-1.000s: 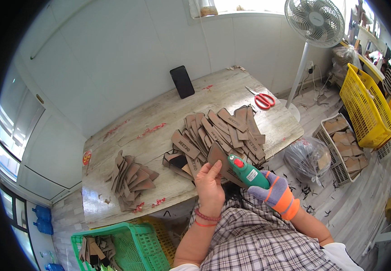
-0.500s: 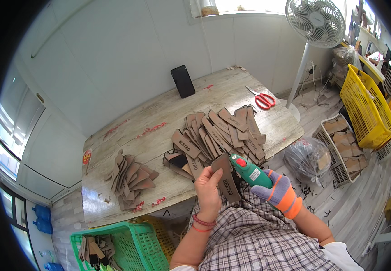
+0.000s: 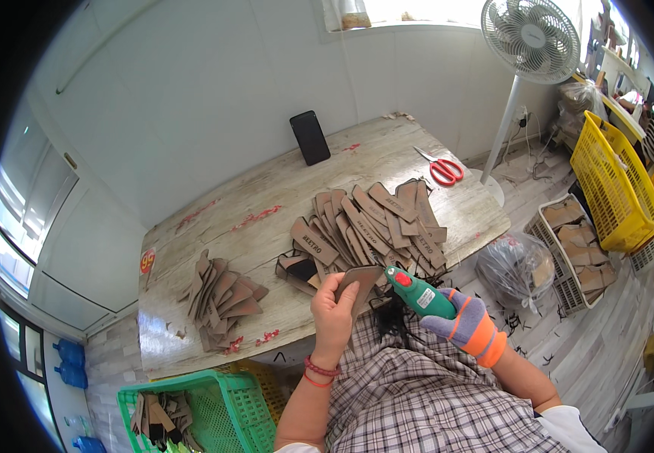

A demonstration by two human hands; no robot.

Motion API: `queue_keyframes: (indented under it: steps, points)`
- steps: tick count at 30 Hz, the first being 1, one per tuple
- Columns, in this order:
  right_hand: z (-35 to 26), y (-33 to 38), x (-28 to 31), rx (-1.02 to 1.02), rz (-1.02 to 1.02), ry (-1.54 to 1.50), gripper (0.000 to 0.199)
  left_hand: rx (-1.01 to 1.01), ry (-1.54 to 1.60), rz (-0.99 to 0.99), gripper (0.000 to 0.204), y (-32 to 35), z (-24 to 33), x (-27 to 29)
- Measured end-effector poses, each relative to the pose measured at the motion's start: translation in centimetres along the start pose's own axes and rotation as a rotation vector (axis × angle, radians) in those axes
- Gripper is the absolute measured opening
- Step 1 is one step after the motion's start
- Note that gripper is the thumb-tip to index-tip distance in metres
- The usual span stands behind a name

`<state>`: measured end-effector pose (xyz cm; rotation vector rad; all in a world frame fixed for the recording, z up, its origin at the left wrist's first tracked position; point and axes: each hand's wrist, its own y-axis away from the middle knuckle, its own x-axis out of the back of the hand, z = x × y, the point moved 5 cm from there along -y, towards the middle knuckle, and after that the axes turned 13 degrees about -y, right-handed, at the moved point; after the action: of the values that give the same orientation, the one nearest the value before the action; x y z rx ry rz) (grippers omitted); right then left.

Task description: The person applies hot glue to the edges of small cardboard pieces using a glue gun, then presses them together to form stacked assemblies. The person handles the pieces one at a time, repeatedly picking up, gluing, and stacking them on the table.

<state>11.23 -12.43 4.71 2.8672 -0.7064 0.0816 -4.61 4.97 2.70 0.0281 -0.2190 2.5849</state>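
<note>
Between the thumb and fingers of my left hand (image 3: 332, 315), a brown leather-like strip (image 3: 364, 282) is pinched and tilted nearly edge-on. My right hand (image 3: 469, 326), in a grey and orange glove, grips a green handheld electric cutter (image 3: 422, 294) with a red button. The cutter's head is close to the strip's right end; whether they touch I cannot tell. Behind my hands, a spread pile of brown strips (image 3: 376, 219) with dark edges covers the table's near right part. A smaller stack of similar strips (image 3: 221, 298) lies to the left. Dark trimmings (image 3: 393, 321) rest on my lap.
On the worn table (image 3: 244, 249) are red-handled scissors (image 3: 445, 172) and a black phone-like slab (image 3: 310, 138) standing upright. A green crate (image 3: 225, 411) with brown pieces sits below left. To the right are a standing fan (image 3: 512, 113), a plastic bag (image 3: 515, 268), a filled basket (image 3: 572, 249) and a yellow crate (image 3: 617, 181).
My left hand has moved slightly left and turned the strip from hanging face-on to nearly edge-on. The cutter has shifted only slightly, still in my right hand.
</note>
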Motion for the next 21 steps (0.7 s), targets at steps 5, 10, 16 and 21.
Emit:
queue_keyframes:
  steps: [5, 10, 16, 21]
  points:
    - [0.7, 0.2, 0.4, -0.005, -0.069, 0.093, 0.060, -0.059, -0.183, -0.075, 0.010, -1.2, 0.7, 2.0]
    - [-0.7, 0.5, 0.0, -0.031, -0.120, 0.154, 0.054, -0.061, -0.209, -0.173, 0.010, -1.7, 2.0, 3.1]
    - [-0.7, 0.4, -0.1, -0.020, -0.157, 0.131, 0.052, -0.053, -0.245, -0.254, 0.007, -2.2, 1.9, 3.4]
    - [-0.4, 0.3, -0.2, -0.061, -0.186, 0.103, 0.054, -0.030, -0.227, -0.294, 0.008, -2.4, 1.4, 3.5]
